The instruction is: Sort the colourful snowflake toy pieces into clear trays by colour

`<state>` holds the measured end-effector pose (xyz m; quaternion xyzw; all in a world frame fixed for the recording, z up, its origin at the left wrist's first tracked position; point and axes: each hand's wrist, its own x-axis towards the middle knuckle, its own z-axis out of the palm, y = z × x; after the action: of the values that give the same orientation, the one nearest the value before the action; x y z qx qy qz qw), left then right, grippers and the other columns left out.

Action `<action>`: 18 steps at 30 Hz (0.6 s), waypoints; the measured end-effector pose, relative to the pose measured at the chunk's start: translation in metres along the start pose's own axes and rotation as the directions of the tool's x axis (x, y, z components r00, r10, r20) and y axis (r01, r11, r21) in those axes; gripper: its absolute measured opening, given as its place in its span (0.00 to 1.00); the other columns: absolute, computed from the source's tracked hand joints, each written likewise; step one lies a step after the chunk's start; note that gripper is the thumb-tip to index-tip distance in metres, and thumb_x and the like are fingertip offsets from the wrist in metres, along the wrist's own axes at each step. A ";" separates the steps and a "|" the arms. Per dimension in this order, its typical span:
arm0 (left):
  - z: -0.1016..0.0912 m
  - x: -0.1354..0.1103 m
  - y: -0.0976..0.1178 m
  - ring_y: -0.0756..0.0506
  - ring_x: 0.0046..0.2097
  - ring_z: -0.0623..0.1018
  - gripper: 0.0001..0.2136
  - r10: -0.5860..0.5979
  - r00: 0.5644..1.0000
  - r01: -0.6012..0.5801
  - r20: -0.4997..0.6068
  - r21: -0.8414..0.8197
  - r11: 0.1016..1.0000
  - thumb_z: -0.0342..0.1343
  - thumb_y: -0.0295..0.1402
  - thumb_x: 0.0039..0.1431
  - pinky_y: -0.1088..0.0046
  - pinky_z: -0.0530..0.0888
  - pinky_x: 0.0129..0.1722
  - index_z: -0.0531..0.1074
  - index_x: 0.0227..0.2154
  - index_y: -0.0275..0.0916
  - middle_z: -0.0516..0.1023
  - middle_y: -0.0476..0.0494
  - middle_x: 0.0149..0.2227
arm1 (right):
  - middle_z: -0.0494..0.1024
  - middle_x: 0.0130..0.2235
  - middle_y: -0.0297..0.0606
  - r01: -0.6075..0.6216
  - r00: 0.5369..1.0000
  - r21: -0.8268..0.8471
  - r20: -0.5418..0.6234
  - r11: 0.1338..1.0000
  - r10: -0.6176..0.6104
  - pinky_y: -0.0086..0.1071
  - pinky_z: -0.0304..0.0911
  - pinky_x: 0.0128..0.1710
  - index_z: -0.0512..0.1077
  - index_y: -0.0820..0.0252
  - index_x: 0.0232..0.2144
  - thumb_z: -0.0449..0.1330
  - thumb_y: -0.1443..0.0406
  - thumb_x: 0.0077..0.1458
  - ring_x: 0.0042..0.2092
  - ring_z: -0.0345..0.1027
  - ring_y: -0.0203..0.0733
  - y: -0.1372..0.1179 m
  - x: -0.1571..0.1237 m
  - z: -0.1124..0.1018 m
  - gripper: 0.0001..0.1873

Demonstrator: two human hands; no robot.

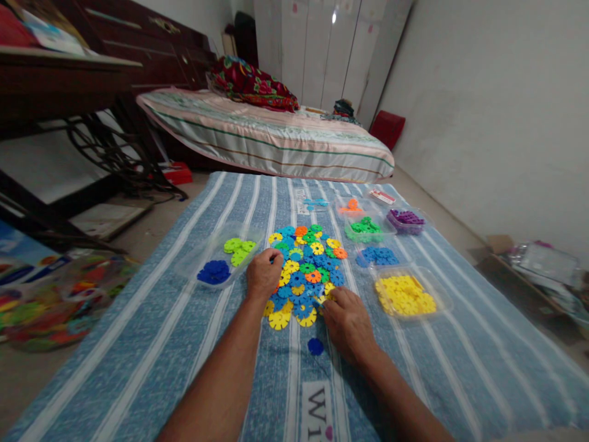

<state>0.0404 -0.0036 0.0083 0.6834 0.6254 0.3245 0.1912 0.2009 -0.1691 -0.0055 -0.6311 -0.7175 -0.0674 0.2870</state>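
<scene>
A heap of flat toothed plastic discs (306, 270) in blue, yellow, green and orange lies on a blue striped cloth (184, 344). My left hand (263, 274) rests on the heap's left edge, fingers curled in on discs I cannot make out. My right hand (347, 322) is at the heap's near right edge, fingertips pinched on the discs there. One dark blue disc (315, 347) lies alone on the cloth between my wrists.
Clear trays hold sorted discs: dark blue and lime (221, 261) at left, yellow (405, 294), blue (377, 256), green (364, 228), purple (405, 219) and orange (352, 205) at right. A mattress (267, 132) lies beyond the cloth. Toy bags (55, 301) sit at left.
</scene>
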 end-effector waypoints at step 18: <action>-0.001 0.000 0.001 0.46 0.38 0.78 0.13 0.003 1.000 -0.003 0.001 0.013 1.000 0.49 0.37 0.56 0.74 0.70 0.40 0.78 0.33 0.41 0.82 0.46 0.36 | 0.79 0.36 0.40 -0.177 0.972 0.509 -0.041 0.843 0.229 0.36 0.67 0.46 0.75 0.57 0.29 0.57 0.63 0.58 0.41 0.73 0.41 0.003 0.002 -0.027 0.08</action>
<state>0.0400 -0.0043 0.0093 0.6858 0.6262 0.3204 0.1868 0.2121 -0.1792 0.0170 -0.6031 -0.6239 0.1205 0.4822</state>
